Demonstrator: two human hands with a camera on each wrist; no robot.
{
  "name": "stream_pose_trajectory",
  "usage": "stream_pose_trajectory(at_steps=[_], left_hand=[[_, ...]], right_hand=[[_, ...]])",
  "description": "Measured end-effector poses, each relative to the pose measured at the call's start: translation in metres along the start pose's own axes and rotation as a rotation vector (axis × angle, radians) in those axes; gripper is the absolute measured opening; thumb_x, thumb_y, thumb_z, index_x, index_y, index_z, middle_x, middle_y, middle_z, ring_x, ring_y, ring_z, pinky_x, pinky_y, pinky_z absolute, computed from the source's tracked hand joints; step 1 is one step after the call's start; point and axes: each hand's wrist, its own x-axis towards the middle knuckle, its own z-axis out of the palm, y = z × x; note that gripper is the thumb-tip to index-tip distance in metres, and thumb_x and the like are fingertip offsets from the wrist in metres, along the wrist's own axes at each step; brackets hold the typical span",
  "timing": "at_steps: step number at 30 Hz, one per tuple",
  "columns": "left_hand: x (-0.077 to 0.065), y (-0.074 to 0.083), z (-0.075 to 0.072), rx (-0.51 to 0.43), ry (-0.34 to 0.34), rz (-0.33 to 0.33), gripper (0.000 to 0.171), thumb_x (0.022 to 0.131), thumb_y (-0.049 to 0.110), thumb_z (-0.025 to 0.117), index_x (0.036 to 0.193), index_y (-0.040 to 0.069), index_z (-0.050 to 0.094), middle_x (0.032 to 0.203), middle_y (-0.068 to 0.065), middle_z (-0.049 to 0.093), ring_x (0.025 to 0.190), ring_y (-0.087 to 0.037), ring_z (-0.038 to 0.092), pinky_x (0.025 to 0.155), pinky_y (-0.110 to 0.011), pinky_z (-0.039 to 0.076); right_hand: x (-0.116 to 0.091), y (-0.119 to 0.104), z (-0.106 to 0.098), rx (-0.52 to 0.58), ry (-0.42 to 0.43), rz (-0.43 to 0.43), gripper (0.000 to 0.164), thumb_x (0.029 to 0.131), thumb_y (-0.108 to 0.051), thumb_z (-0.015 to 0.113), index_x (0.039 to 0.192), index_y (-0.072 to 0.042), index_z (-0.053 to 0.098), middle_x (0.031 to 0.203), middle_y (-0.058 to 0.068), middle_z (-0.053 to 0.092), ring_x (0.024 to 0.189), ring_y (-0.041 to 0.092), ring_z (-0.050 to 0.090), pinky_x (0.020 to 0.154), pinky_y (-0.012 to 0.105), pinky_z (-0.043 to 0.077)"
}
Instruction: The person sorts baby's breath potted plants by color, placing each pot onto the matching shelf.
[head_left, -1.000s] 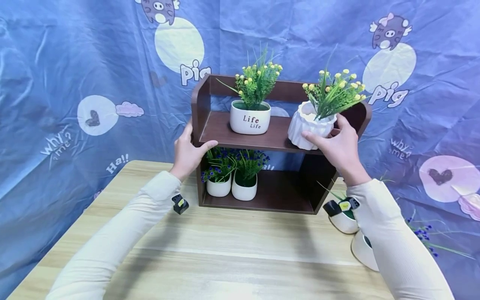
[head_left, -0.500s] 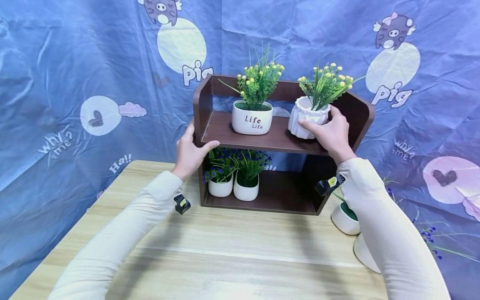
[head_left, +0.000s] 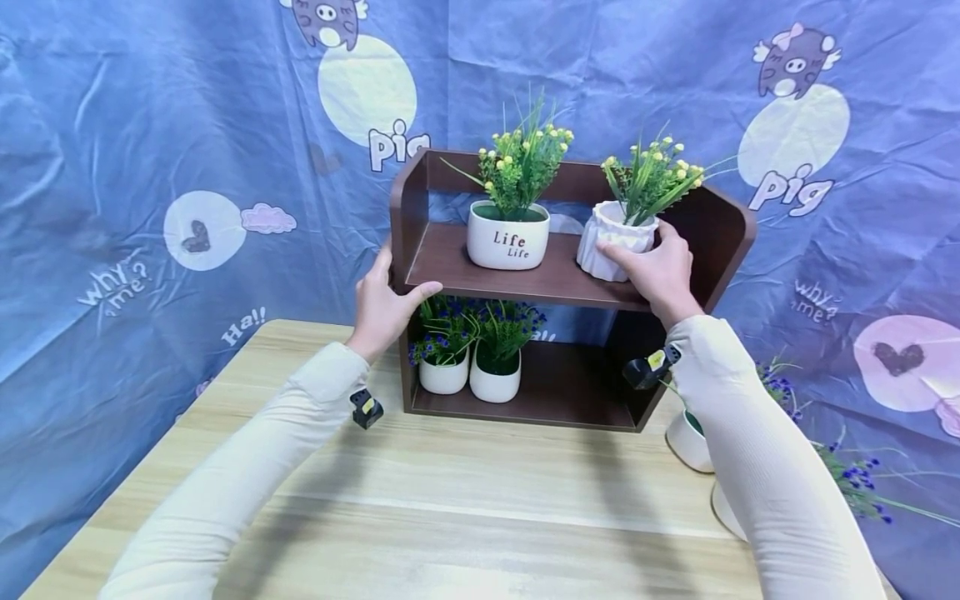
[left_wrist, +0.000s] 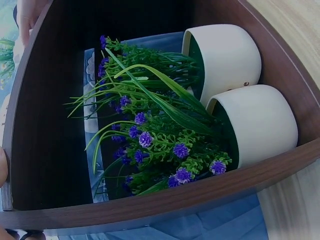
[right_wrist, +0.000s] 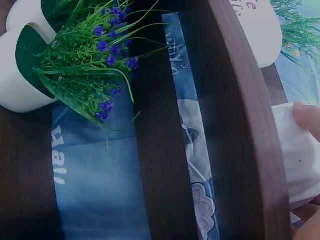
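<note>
My right hand (head_left: 660, 271) holds a white fluted flower pot (head_left: 606, 246) with yellow artificial flowers, thumb in front and fingers at its right side. That pot is on the right part of the upper board of a dark brown two-tier shelf (head_left: 525, 287); the right wrist view shows its white wall (right_wrist: 295, 155) under the thumb. My left hand (head_left: 382, 304) grips the shelf's left side, its thumb over the front edge. Left of the fluted pot stands a white oval pot (head_left: 508, 242) lettered "Life". Two white pots (head_left: 495, 383) with purple-blue flowers occupy the lower tier's left end.
On the table (head_left: 465, 500), right of the shelf, stand more white pots (head_left: 688, 442) of greenery, partly hidden by my right sleeve (head_left: 772, 467). A blue printed cloth (head_left: 225, 125) hangs behind the shelf.
My right hand has moved the fluted pot back and slightly left, from the upper board's front edge farther onto it. It was tilted and now looks nearly upright. My left hand keeps its place.
</note>
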Motion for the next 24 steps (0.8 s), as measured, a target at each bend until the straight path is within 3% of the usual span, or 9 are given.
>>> stream_pose_trajectory(at_steps=[24], left_hand=[[0.0009, -0.0002, 0.0004, -0.012, -0.001, 0.000, 0.091, 0.075, 0.030, 0.083, 0.150, 0.017, 0.034, 0.135, -0.013, 0.056, 0.122, -0.027, 0.053, 0.101, -0.040, 0.042]], right_hand=[[-0.0036, 0.0048, 0.0020, -0.070, -0.069, -0.014, 0.088, 0.077, -0.057, 0.071, 0.141, -0.005, 0.043, 0.130, 0.018, 0.056, 0.116, 0.031, 0.050, 0.102, 0.045, 0.039]])
